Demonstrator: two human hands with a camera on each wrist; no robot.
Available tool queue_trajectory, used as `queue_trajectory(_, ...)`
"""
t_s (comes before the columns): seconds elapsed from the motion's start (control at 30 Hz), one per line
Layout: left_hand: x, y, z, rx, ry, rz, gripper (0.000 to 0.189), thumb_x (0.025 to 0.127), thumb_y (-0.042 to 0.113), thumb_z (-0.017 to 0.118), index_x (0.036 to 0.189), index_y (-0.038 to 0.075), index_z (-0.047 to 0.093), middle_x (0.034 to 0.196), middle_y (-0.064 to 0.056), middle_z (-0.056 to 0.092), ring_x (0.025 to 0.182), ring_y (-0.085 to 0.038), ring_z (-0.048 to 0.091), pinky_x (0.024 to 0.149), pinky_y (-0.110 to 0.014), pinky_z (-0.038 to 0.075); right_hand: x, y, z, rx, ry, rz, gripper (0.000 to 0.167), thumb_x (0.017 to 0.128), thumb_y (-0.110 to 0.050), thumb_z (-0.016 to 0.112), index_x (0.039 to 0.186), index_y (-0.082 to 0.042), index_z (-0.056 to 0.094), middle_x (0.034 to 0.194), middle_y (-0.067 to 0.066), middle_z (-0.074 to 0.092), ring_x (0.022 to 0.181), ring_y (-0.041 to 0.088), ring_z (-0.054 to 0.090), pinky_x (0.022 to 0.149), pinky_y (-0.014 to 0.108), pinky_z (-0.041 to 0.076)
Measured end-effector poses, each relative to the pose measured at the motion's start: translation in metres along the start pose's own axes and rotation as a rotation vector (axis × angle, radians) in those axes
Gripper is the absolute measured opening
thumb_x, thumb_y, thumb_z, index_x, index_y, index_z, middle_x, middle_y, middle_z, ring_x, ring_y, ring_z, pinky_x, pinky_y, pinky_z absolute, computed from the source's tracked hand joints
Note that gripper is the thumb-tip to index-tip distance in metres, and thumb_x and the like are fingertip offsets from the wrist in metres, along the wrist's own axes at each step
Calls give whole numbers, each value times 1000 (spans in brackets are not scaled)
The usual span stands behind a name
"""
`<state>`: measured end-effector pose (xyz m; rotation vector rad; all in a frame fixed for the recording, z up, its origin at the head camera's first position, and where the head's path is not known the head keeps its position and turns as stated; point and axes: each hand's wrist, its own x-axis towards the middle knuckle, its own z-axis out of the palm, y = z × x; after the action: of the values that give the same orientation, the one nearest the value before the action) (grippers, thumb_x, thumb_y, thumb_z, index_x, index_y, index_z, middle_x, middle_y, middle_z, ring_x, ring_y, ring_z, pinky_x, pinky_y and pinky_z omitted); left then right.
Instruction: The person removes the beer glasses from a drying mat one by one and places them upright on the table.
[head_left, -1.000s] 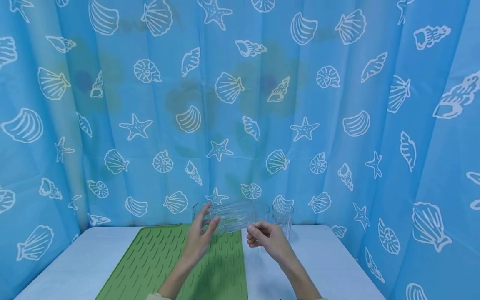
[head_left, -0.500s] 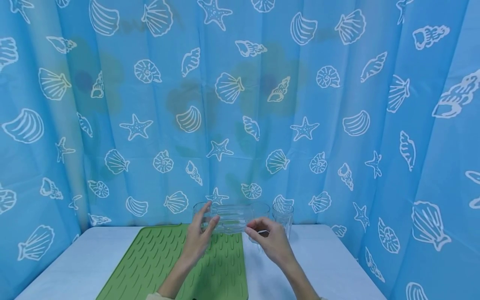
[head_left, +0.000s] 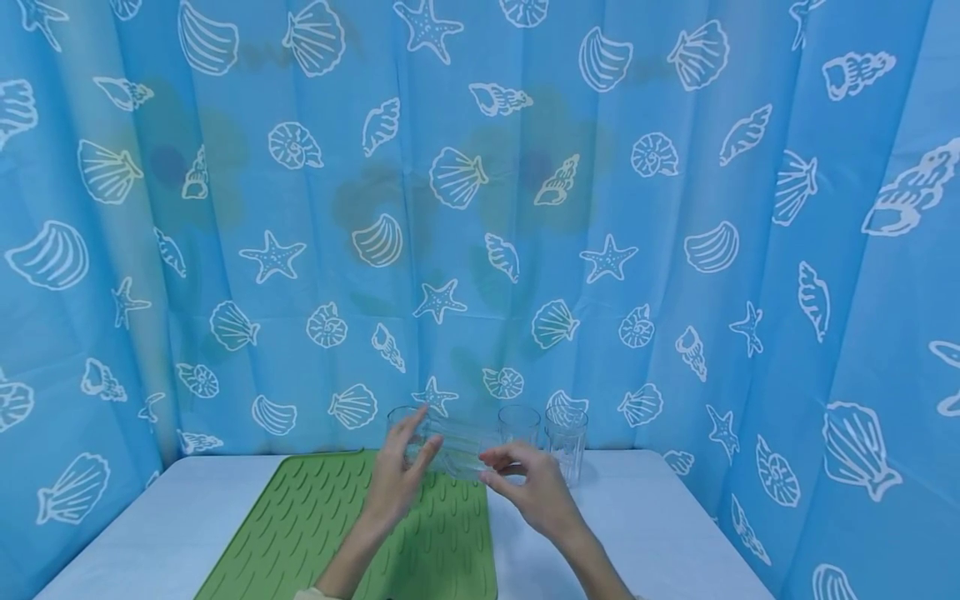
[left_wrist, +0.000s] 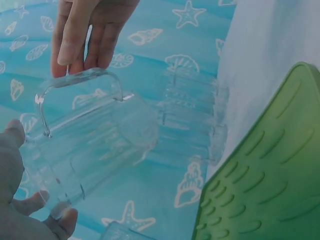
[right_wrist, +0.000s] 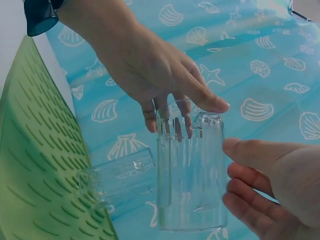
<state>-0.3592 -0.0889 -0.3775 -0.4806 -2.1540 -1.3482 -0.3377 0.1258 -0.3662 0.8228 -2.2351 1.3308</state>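
Observation:
A clear glass mug (head_left: 467, 446) is held on its side in the air above the back of the green mat. My left hand (head_left: 399, 471) grips one end of it, thumb and fingers spread round the glass, as the right wrist view shows through the wall. The mug's looped handle (left_wrist: 80, 77) faces my right hand (head_left: 536, 487). In the left wrist view, the right fingertips (left_wrist: 102, 59) are at the handle, fairly straight and not wrapped round it; whether they touch is hard to tell.
A green ridged drying mat (head_left: 330, 533) covers the left and middle of the white table (head_left: 630, 533). Behind the right hand stand two clear glasses, one (head_left: 519, 423) beside another (head_left: 567, 442). A further glass (right_wrist: 125, 172) stands behind the left hand. A blue shell-patterned curtain (head_left: 480, 250) encloses the table.
The mug has tilted and turned in the left hand, its right end now lower. My right hand has shifted slightly left, and its thumb and fingers have parted.

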Motion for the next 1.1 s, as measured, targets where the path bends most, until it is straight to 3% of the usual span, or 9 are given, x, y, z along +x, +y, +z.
queue_trajectory(0.13,-1,1,2,32,-12,40,53,99,38,57,149,23,43,146,-15,46,117,-30,55,80,-34,56,-2,-2,1,10,-93,-35,24,89,-15,72,113,-8,72,106,9,73,94,20,70,85,29,59)
queue_trajectory(0.27,-2,2,4,64,-11,98,51,98,33,59,146,21,47,143,-16,50,114,-29,56,79,-34,54,-3,-2,4,-2,-205,-62,23,93,-11,66,116,-10,71,108,5,73,95,15,70,81,23,58)
queue_trajectory(0.37,-3,2,6,92,-10,140,49,98,29,60,144,17,50,141,-18,51,115,-32,55,83,-42,54,-3,0,5,-18,-273,-76,23,94,-9,64,117,-10,71,107,6,73,92,12,70,78,19,58)
queue_trajectory(0.43,-4,2,8,102,-7,163,49,97,28,61,143,15,51,140,-19,51,122,-38,52,90,-55,52,-3,-1,5,-24,-307,-78,23,94,-9,64,116,-10,71,105,7,73,90,11,70,77,18,57)
queue_trajectory(0.57,-5,1,9,121,-6,189,48,97,27,61,143,14,51,140,-21,51,125,-41,50,94,-65,47,-4,-2,5,-29,-347,-64,22,95,-12,64,115,-12,71,106,10,74,91,14,71,77,19,57)
queue_trajectory(0.83,-5,-1,11,161,5,233,47,97,27,62,140,13,54,140,-20,52,124,-42,51,94,-65,46,-5,0,8,-15,-393,-24,16,95,-12,63,109,-16,70,103,4,73,91,14,71,77,20,58)
queue_trajectory(1.1,-6,0,9,174,-41,206,47,98,31,60,140,11,54,144,-22,49,129,-47,47,97,-71,40,-5,2,12,-11,-408,-31,13,96,-12,62,107,-13,69,101,4,73,89,16,71,75,20,57)
